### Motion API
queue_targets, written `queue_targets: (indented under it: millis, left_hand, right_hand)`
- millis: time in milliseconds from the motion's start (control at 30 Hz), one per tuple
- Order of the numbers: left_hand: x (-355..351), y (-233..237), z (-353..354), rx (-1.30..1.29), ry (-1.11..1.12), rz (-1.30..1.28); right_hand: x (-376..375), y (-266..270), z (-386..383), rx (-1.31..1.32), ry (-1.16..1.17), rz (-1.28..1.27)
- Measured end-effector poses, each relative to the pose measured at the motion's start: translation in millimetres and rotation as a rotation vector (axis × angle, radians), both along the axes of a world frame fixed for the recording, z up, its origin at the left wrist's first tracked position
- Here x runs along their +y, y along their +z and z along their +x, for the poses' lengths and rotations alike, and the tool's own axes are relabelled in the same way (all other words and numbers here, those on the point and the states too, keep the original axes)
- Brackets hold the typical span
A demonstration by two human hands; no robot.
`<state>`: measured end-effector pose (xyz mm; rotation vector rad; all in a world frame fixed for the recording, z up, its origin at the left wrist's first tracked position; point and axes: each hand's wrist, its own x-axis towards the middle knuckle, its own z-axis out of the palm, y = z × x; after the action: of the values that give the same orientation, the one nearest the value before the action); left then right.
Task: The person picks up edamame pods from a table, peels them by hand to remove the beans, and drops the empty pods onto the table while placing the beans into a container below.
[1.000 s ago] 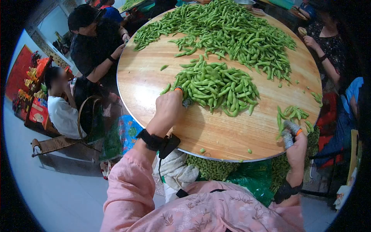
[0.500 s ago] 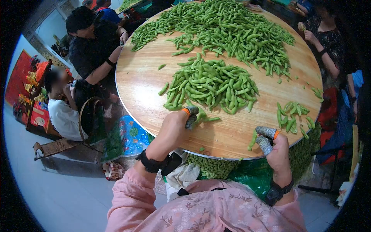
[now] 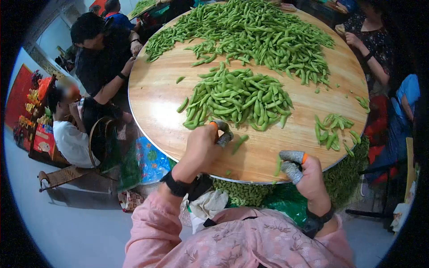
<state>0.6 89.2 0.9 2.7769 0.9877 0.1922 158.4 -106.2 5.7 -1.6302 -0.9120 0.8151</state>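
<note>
My left hand (image 3: 203, 145) is over the near side of the round wooden table (image 3: 156, 107), its covered thumb and forefinger curled together. Whatever is between those fingertips is hidden. A single edamame pod (image 3: 240, 144) is just right of them, and a heap of edamame pods (image 3: 241, 98) lies right behind. My right hand (image 3: 306, 172), at the table's near edge, pinches an upright green edamame pod (image 3: 278, 165) between finger and thumb. Grey woven finger covers with orange bands wrap the working fingers of both hands.
A larger pile of pods (image 3: 263, 35) covers the far side of the table. A small group of pods (image 3: 331, 130) lies at the right. Below the near edge is a mass of pods (image 3: 243, 192). Other people sit left and right, including a person in black (image 3: 96, 62).
My left fingers have curled and shifted slightly right; a single pod now shows apart from the heap beside them. My right hand has moved a little left, still holding its pod.
</note>
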Motion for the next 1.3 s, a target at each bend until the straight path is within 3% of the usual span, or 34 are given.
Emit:
queue_targets:
  millis: [67, 100, 167, 233, 300, 433, 500, 567, 633, 767, 867, 967, 1067, 1133, 1300]
  left_hand:
    - [-10, -5, -2, -0.715, 0.053, -0.759]
    - [-17, -4, -1, -0.711, 0.048, -0.764]
    - [-32, 7, 2, -0.992, -0.013, -1.033]
    - [-45, 14, 2, -0.986, -0.014, -1.124]
    - [-50, 12, 1, -1.032, -0.014, -1.268]
    - [-48, 1, -5, -1.119, 0.027, -1.335]
    - [-50, -3, -5, -1.086, 0.114, -1.429]
    - [-58, -4, 0, -1.066, 0.094, -1.429]
    - [-67, -4, 5, -1.039, 0.065, -1.427]
    - [-80, -1, 6, -0.965, -0.001, -1.410]
    - [-84, -2, 4, -0.993, -0.034, -1.437]
    - [-88, -2, 3, -0.933, -0.078, -1.276]
    - [-93, -6, 5, -0.968, -0.105, -1.231]
    - [-93, -10, 6, -0.932, -0.151, -1.020]
    - [-92, -12, 3, -0.897, -0.157, -0.971]
  right_hand:
    - [7, -4, -7, 0.022, 0.072, 0.017]
    - [11, -6, -9, 0.023, 0.066, 0.014]
    - [19, -6, -12, 0.215, 0.112, 0.054]
    - [21, -7, -6, 0.212, 0.057, 0.113]
    - [14, -9, 24, 0.021, -0.164, 0.241]
    - [-18, -11, 87, -0.557, -0.502, 0.069]
    - [-26, 0, 84, -0.600, -0.531, 0.001]
    - [-30, 0, 72, -0.639, -0.564, -0.073]
    - [-22, -8, 48, -0.200, -0.263, 0.049]
    - [5, -4, 5, 0.627, 0.050, 0.112]
    - [12, -3, -8, 0.719, 0.166, 0.087]
    - [14, -6, -14, 0.833, 0.196, 0.160]
    - [12, -5, -17, 0.817, 0.164, 0.191]
    - [12, -4, -17, 0.822, 0.157, 0.198]
    - [14, 2, -22, 0.793, 0.143, 0.200]
